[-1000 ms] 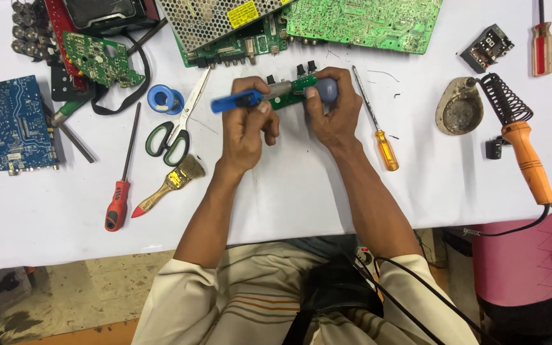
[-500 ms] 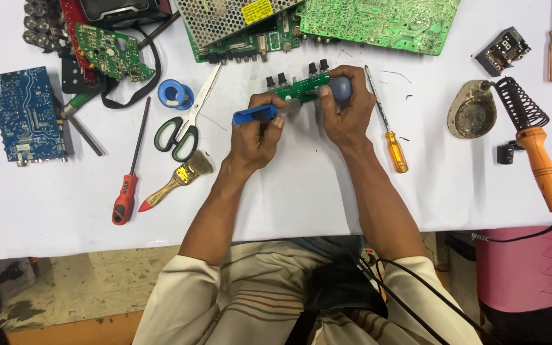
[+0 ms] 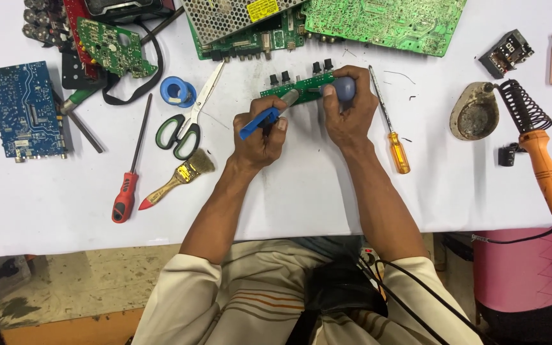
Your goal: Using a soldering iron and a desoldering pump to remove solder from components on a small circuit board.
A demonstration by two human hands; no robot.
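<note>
My left hand (image 3: 258,139) grips a blue-handled tool (image 3: 257,122) whose silver barrel slants up to a narrow green circuit board (image 3: 301,86) with black knobs on its far edge. My right hand (image 3: 351,114) is closed round the rounded blue-grey handle of a screwdriver (image 3: 344,88), whose shaft points left onto the same board. The board lies on the white table (image 3: 289,191) between both hands, which touch its near edge.
Green-handled scissors (image 3: 183,128), a small brush (image 3: 177,180), a red screwdriver (image 3: 126,191) and a blue solder reel (image 3: 177,91) lie to the left. A yellow screwdriver (image 3: 396,144) lies right of my hand. An orange soldering iron (image 3: 544,167) rests in its coil stand. Large circuit boards (image 3: 384,22) line the far edge.
The blue-handled tool has tilted, its blue end dropping towards me. Both hands stay on the small board, and the view has shifted slightly.
</note>
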